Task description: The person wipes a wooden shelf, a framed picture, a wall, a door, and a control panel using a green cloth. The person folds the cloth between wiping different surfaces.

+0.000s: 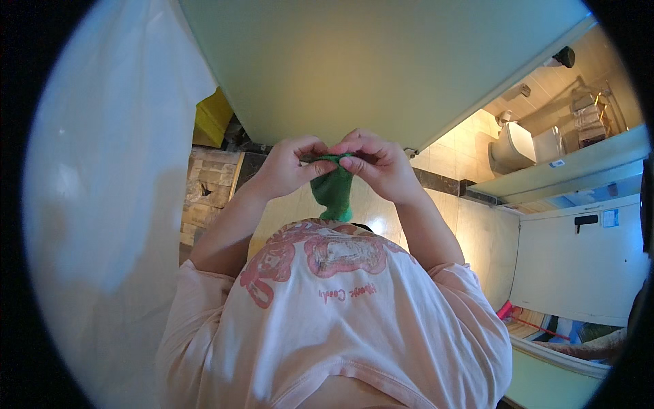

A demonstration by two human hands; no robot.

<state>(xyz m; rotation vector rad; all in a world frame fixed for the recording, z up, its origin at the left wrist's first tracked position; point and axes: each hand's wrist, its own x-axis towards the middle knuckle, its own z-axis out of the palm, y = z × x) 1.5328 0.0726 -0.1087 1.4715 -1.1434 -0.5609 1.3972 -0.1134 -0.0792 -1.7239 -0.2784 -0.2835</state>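
Note:
A small green knitted item, apparently a sock (332, 191), hangs down in front of my chest. Its upper edge is pinched from the left by the thumb and fingers of my left hand (294, 166). My right hand (378, 163) grips the same edge from the other side, and the fingertips of both hands almost meet there. The lower end of the green fabric reaches down to the hem of my printed shirt (337, 286) in the picture, where the rest of it may be hidden.
A pale green panel (357, 66) stands right beyond my hands. White sheeting (112, 179) hangs on the left, with a yellow object (212, 117) behind it. On the right, a tiled bathroom holds a toilet (513, 145); nearer is a white door (572, 266) with a dark handle (585, 221).

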